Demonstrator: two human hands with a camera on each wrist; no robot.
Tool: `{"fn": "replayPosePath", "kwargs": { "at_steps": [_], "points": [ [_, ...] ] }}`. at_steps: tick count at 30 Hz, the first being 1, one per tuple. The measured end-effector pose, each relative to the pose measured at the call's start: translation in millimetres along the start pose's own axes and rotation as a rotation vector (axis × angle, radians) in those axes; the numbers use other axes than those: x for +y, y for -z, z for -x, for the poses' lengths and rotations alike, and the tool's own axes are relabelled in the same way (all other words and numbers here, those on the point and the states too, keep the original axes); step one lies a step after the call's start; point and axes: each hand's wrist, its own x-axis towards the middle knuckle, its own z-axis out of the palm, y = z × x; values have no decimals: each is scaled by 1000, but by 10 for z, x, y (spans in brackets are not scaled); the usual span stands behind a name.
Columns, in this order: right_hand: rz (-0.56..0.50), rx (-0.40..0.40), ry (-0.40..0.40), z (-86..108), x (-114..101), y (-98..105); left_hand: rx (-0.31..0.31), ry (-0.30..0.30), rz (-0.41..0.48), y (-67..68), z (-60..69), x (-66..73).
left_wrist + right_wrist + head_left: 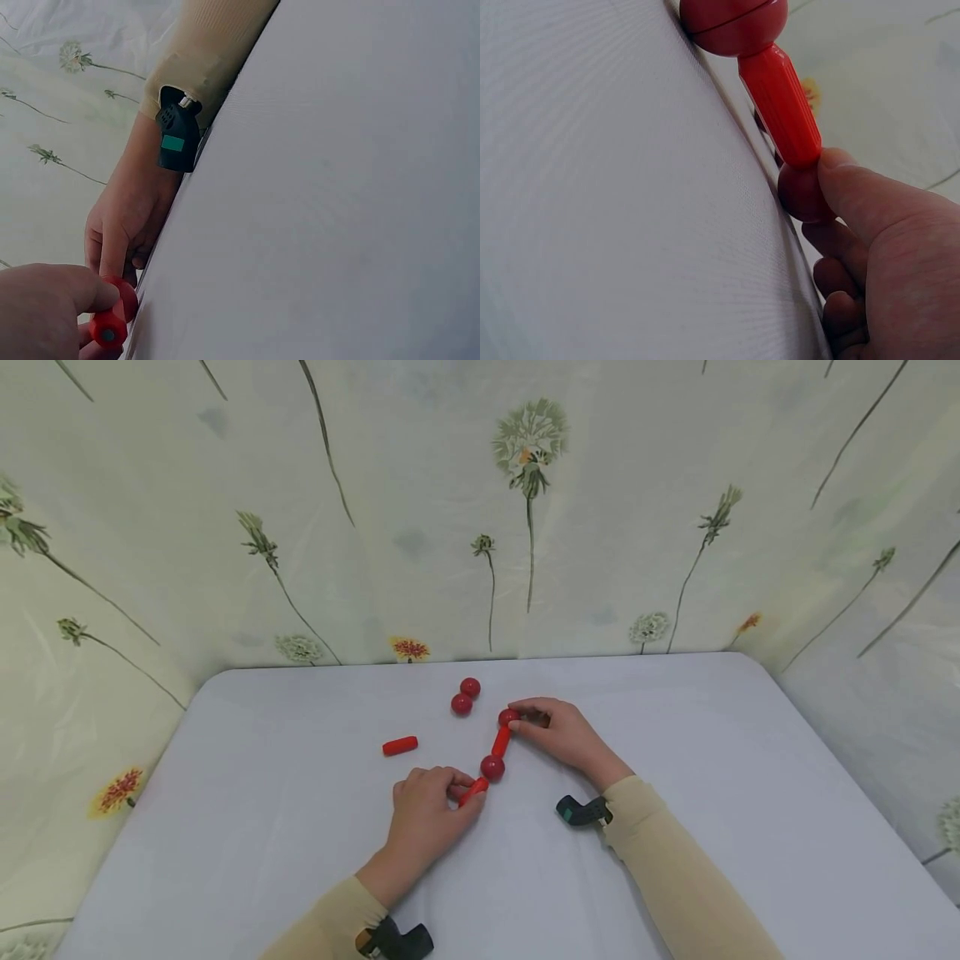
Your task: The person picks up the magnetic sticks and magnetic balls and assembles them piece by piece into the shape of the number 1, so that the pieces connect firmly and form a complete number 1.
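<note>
In the head view, my right hand (pixel 558 735) pinches a dark red ball (pixel 507 718) between thumb and fingers. From that ball a bright red rod (pixel 501 742) runs to a second red ball (pixel 492 767), nearer me. My left hand (pixel 431 810) holds another red rod (pixel 473 791), its far end at or very near the second ball; whether they touch is unclear. A grey spot shows on the near end of this rod (pixel 108 330) in the left wrist view. The right wrist view shows the joined rod (pixel 781 105) between both balls, my thumb on the farther one.
Two more red balls (pixel 461 704) sit side by side farther back on the white table (pixel 285 827). A loose red rod (pixel 400 746) lies to the left, beyond my left hand. Behind the table's back edge hangs a flower-patterned cloth (pixel 420 527).
</note>
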Motion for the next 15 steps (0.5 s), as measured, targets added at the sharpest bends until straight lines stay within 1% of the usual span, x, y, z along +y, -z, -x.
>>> {"fn": "replayPosePath", "kwargs": {
  "at_steps": [8, 15],
  "points": [
    [2, 4, 7, 13, 12, 30, -18, 3, -12, -36, -20, 47],
    [-21, -10, 9, 9, -7, 4, -38, 7, -9, 24, 20, 30]
  ]
}}
